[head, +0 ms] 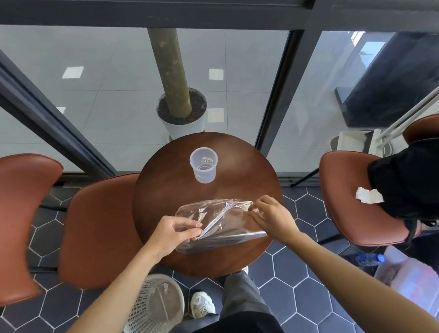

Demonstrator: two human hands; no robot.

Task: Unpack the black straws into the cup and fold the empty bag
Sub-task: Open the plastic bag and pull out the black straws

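Note:
A clear plastic bag (219, 224) lies crumpled on the near half of the small round wooden table (253, 168). Dark straws (228, 238) show through its lower edge, blurred by the film. My left hand (175, 232) pinches the bag's left side between thumb and fingers. My right hand (272, 216) pinches its upper right corner. A translucent plastic cup (204, 164) stands upright and empty at the far side of the table, well apart from both hands.
Brown leather chairs stand at the left (97, 230) and right (351, 198); a black backpack (420, 183) rests on the right one. A white mesh waste basket (154, 308) sits on the floor under my left arm. A potted tree (181, 110) is behind the glass.

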